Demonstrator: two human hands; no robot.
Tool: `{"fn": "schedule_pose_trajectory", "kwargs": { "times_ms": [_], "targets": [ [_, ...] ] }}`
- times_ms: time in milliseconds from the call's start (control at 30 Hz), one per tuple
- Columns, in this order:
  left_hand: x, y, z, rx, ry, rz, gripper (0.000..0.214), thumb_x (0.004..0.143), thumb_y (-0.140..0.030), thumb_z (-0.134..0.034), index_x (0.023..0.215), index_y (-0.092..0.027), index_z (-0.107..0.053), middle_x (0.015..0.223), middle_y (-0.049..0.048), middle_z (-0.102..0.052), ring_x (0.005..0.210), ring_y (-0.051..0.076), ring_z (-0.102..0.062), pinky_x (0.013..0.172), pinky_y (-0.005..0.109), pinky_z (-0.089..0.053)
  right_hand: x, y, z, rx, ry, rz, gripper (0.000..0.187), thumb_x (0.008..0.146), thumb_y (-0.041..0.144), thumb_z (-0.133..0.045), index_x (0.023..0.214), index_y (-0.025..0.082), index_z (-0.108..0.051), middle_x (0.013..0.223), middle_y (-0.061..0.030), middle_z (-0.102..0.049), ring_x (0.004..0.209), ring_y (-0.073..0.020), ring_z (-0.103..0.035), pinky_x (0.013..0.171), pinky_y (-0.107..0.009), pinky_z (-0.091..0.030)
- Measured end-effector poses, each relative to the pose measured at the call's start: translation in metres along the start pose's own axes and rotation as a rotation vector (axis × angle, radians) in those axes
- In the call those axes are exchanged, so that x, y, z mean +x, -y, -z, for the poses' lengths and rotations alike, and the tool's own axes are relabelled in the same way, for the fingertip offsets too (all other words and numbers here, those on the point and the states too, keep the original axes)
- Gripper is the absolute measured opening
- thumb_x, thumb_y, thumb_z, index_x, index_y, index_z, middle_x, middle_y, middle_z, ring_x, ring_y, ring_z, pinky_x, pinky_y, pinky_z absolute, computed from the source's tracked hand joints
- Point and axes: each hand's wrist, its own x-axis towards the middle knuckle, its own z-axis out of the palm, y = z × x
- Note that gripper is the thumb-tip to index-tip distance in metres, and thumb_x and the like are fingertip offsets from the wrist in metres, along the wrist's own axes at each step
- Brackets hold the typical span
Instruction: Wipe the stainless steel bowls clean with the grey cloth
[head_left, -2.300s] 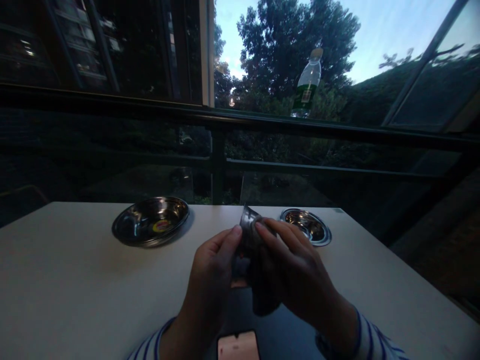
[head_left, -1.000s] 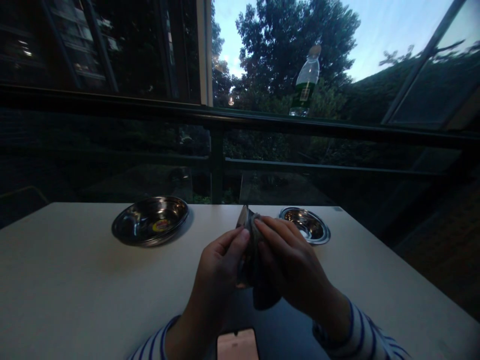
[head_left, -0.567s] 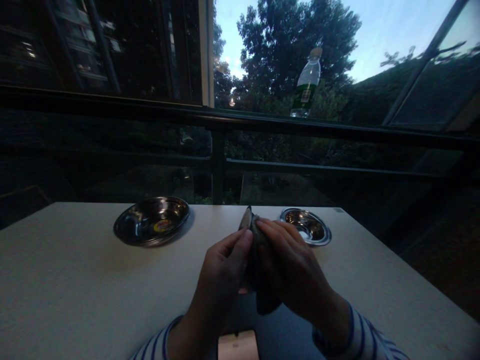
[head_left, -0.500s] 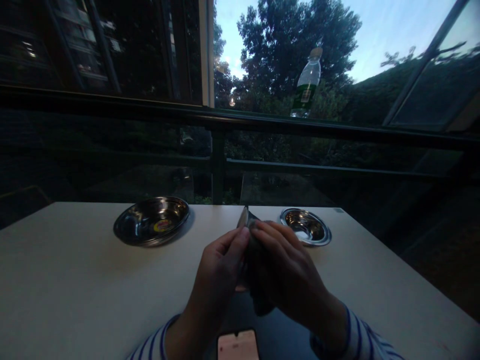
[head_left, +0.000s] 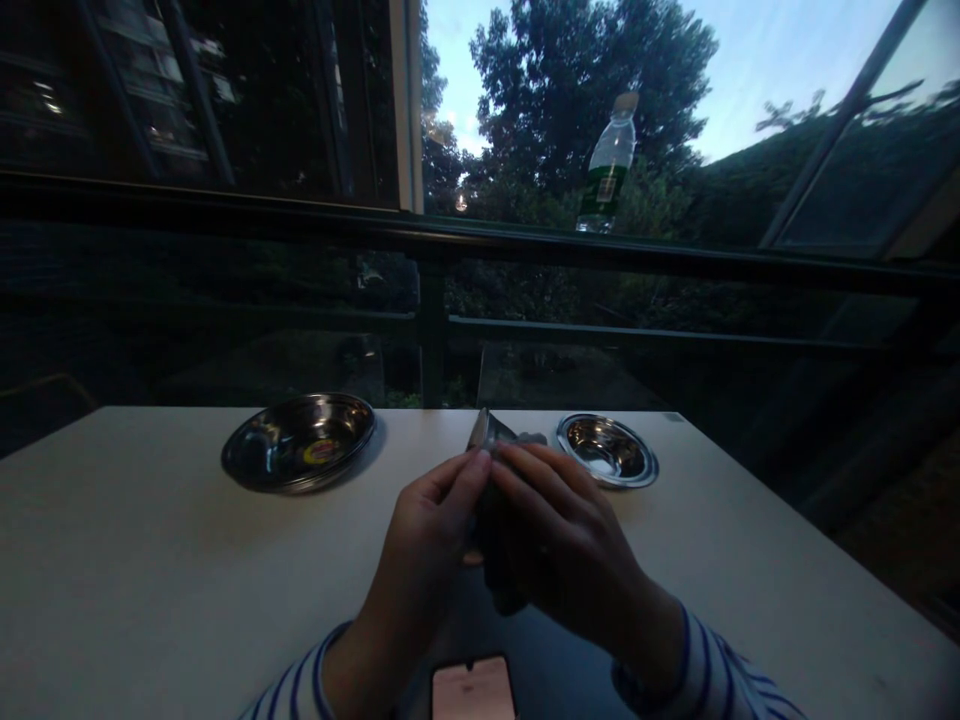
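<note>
Between my hands, above the table's middle, is a small shiny metal dish (head_left: 489, 428). Only its upper edge and part of a side show, so its full shape is hidden. My left hand (head_left: 431, 530) pinches the near edge with thumb and fingers. My right hand (head_left: 574, 540) is closed around a dark grey cloth (head_left: 510, 600) and presses it against the dish. The cloth hangs below the palm, and a fold of it shows above the right fingers.
On the white table (head_left: 135, 570), a wide steel bowl (head_left: 300, 445) stands at the left and a smaller steel bowl (head_left: 607, 450) at the right. A phone (head_left: 472, 690) lies on a dark mat (head_left: 555, 670) near me. A bottle (head_left: 607, 165) stands on the railing (head_left: 510, 238) behind.
The metal dish has turned, showing more of its side now. A fold of cloth has come up above the right fingers. Both hands have shifted slightly left with the view.
</note>
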Motion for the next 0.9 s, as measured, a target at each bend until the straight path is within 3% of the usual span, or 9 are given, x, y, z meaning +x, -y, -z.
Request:
{"fn": "schedule_pose_trajectory", "kwargs": {
  "times_ms": [100, 267, 433, 633, 800, 900],
  "targets": [
    [0.0001, 0.0020, -0.0005, -0.007, 0.018, -0.002, 0.037, 0.070, -0.040, -0.062, 0.098, -0.015, -0.066, 0.080, 0.0050, -0.068, 0.070, 0.017, -0.062, 0.055, 0.022, -0.048, 0.0005, -0.0014, 0.0005, -0.004, -0.024, -0.055, 0.037, 0.085, 0.021, -0.044, 0.121, 0.013, -0.048, 0.121, -0.0135, -0.052, 0.110, -0.0258, -0.045, 0.087, -0.047, -0.044],
    [0.0006, 0.0031, 0.0024, 0.005, 0.008, -0.010, 0.038, 0.072, -0.044, -0.059, 0.099, -0.017, -0.064, 0.077, 0.0027, -0.066, 0.067, 0.016, -0.061, 0.052, 0.023, -0.047, -0.0005, 0.0024, 0.0012, -0.004, 0.005, 0.061, 0.045, 0.082, 0.022, -0.047, 0.126, 0.013, -0.044, 0.126, -0.0135, -0.049, 0.114, -0.0285, -0.041, 0.088, -0.048, -0.043],
    [-0.0008, 0.0019, 0.0030, -0.017, -0.003, -0.018, 0.036, 0.071, -0.043, -0.061, 0.097, -0.018, -0.065, 0.071, -0.0002, -0.063, 0.063, 0.013, -0.058, 0.051, 0.022, -0.046, -0.0005, 0.0022, 0.0002, 0.013, 0.004, 0.074, 0.046, 0.083, 0.023, -0.048, 0.127, 0.013, -0.041, 0.127, -0.0133, -0.048, 0.115, -0.0274, -0.041, 0.088, -0.047, -0.043],
    [-0.0005, 0.0035, -0.0012, -0.063, 0.008, 0.030, 0.034, 0.064, -0.037, -0.069, 0.090, -0.014, -0.068, 0.070, 0.0026, -0.065, 0.062, 0.014, -0.059, 0.051, 0.021, -0.045, 0.0029, -0.0056, 0.0040, -0.004, -0.037, -0.084, 0.038, 0.085, 0.020, -0.044, 0.122, 0.014, -0.047, 0.119, -0.0134, -0.053, 0.108, -0.0256, -0.047, 0.086, -0.046, -0.045],
    [-0.0005, 0.0004, 0.0000, -0.050, -0.028, 0.008, 0.039, 0.065, -0.041, -0.067, 0.093, -0.015, -0.068, 0.068, 0.0038, -0.066, 0.059, 0.016, -0.059, 0.046, 0.021, -0.045, 0.0003, -0.0010, 0.0034, -0.013, -0.006, 0.043, 0.041, 0.082, 0.022, -0.048, 0.123, 0.013, -0.047, 0.123, -0.0137, -0.051, 0.112, -0.0280, -0.043, 0.087, -0.048, -0.044],
    [-0.0018, 0.0004, -0.0005, -0.050, -0.051, 0.013, 0.037, 0.066, -0.041, -0.066, 0.092, -0.015, -0.067, 0.068, 0.0027, -0.065, 0.057, 0.014, -0.058, 0.047, 0.021, -0.045, 0.0001, -0.0007, 0.0034, -0.003, -0.004, 0.020, 0.041, 0.083, 0.023, -0.048, 0.123, 0.014, -0.046, 0.124, -0.0133, -0.050, 0.112, -0.0278, -0.042, 0.088, -0.047, -0.043]
  ]
}}
